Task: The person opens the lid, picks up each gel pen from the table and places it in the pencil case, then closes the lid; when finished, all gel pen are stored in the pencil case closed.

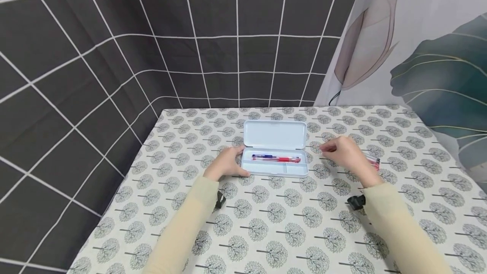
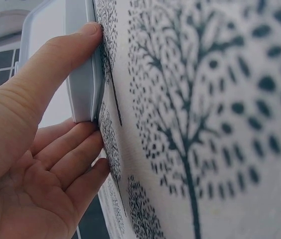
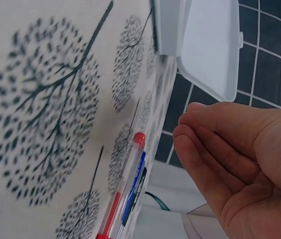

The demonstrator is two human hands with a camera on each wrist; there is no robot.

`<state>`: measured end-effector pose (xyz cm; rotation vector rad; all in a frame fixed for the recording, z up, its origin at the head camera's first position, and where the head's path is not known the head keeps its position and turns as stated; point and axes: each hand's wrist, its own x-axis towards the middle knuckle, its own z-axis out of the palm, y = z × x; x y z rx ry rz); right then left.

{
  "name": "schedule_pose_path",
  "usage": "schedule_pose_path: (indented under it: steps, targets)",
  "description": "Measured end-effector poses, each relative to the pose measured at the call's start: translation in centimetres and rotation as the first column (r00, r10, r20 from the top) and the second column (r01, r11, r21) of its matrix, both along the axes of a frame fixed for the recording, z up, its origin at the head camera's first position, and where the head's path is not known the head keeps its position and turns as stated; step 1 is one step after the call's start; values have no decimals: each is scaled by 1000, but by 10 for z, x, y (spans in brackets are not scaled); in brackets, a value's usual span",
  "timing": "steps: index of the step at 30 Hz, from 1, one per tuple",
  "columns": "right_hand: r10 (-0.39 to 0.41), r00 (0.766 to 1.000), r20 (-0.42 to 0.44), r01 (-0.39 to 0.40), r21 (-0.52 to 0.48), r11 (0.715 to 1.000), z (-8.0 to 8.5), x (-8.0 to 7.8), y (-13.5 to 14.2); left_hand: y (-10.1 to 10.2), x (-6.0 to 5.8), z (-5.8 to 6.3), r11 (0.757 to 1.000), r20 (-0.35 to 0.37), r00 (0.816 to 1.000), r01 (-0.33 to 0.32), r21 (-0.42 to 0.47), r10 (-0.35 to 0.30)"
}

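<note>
A light blue pencil case (image 1: 274,134) lies on the table with its lid raised at the back. Inside its long compartment are a blue pen (image 1: 262,156) and a red pen (image 1: 294,160). My left hand (image 1: 225,163) grips the case's left end, thumb along the front side and fingers at the end and back. To the right of the case, my right hand (image 1: 345,153) hovers with loosely bent fingers and holds nothing. In the right wrist view, a red pen (image 3: 122,186), a blue pen (image 3: 134,188) and a dark pen (image 3: 139,185) lie on the cloth beside that hand.
A white tablecloth (image 1: 275,253) printed with grey trees covers the table. Dark gridded fabric (image 1: 213,54) hangs behind and at the left. A pale curtain (image 1: 414,24) with leaf shapes hangs at the right. Each wrist carries a small black camera mount (image 1: 357,202).
</note>
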<state>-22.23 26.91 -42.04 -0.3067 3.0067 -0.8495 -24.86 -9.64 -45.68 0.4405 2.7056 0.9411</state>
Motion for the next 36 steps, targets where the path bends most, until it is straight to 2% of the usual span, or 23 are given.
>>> schedule_pose_path:
  steps: [20, 28, 36]
  targets:
    - [-33, 999, 23, 32, 6, 999, -10, 9, 21, 0, 1, 0, 1000, -5, 1000, 4, -14, -4]
    - [-62, 996, 61, 61, 16, 998, -11, 15, 30, 1, 2, -1, 1000, 6, 1000, 8, 1, -8]
    - [-87, 996, 32, 86, 21, 996, -16, 18, 39, 1, 2, 1, 1000, 3, 1000, 5, -2, -5]
